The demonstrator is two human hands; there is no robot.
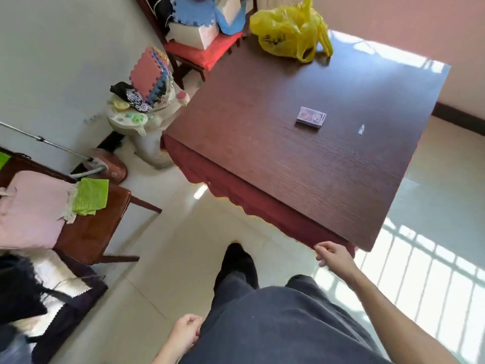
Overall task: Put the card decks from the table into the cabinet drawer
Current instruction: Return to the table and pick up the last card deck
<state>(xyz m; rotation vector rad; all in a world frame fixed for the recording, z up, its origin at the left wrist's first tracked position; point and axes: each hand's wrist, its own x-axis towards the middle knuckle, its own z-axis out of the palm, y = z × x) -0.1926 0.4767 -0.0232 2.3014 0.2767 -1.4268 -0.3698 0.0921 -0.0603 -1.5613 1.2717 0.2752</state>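
Observation:
One card deck, a purple box in clear wrap, lies flat near the middle of the dark wooden table. My right hand hangs just below the table's near corner, fingers loosely curled and holding nothing. Low beside my leg, my left hand is curled into a loose fist with nothing in it. Both hands are well short of the deck. No cabinet or drawer is in sight.
A yellow plastic bag sits at the table's far edge, and a small clear scrap lies right of the deck. A wooden chair with cloths stands at left. Foam mats and clutter stand beyond the table's left corner.

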